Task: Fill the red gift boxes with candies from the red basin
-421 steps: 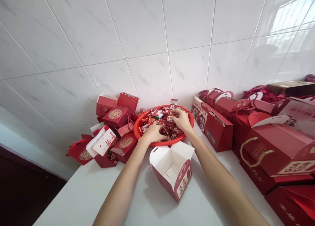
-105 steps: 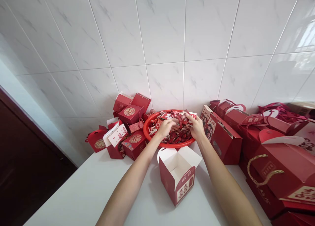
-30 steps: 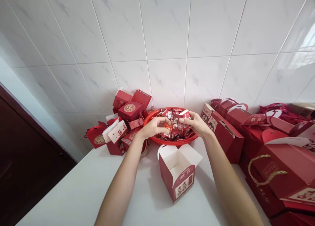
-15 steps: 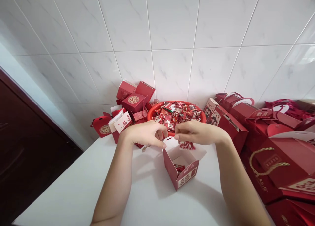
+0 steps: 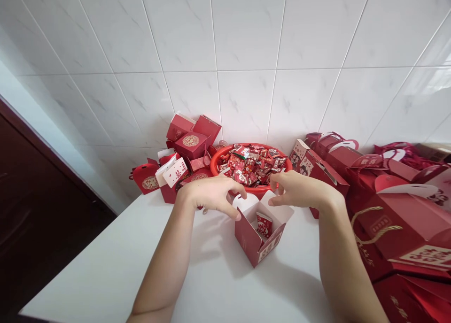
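Note:
A small red paper gift box [image 5: 246, 241] stands on the white table with its top flaps up, showing a white inside. Within it lies a red wrapped candy [image 5: 264, 225]. My left hand [image 5: 217, 195] is at the box's far left corner, thumb and fingers apart and its thumb by the box edge. On the other side, my right hand [image 5: 294, 189] hovers at the far right flap, its fingers apart and holding nothing. Just behind both hands is a red plastic basin [image 5: 214, 165] heaped with wrapped candies [image 5: 252, 165].
Several folded red gift boxes [image 5: 192, 142] are piled at the back left. Many larger red boxes [image 5: 405, 219] with rope handles crowd the right side. A tiled wall [image 5: 246, 102] rises behind the white table [image 5: 116, 262], and a dark door [image 5: 42, 219] is at the left.
The candy under my right hand has dropped into the box, and that hand's fingers have spread. My right hand has shifted right, away from my left hand.

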Action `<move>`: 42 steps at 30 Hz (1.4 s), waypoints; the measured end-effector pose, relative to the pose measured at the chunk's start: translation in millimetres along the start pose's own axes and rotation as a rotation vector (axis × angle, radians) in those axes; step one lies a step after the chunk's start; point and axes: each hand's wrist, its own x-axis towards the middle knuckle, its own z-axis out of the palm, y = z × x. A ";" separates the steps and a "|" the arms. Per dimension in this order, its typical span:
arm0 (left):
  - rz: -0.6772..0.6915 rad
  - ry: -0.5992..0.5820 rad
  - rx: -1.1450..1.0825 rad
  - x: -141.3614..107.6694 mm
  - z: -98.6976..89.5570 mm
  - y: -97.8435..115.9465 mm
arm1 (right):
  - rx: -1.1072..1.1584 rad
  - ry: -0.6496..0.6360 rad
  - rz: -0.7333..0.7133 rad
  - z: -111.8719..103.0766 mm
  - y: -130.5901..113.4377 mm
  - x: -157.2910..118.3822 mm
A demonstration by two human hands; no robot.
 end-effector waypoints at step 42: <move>0.069 -0.092 0.027 29.2 28.3 21.9 | 0.074 -0.137 -0.109 42.5 -26.6 3.5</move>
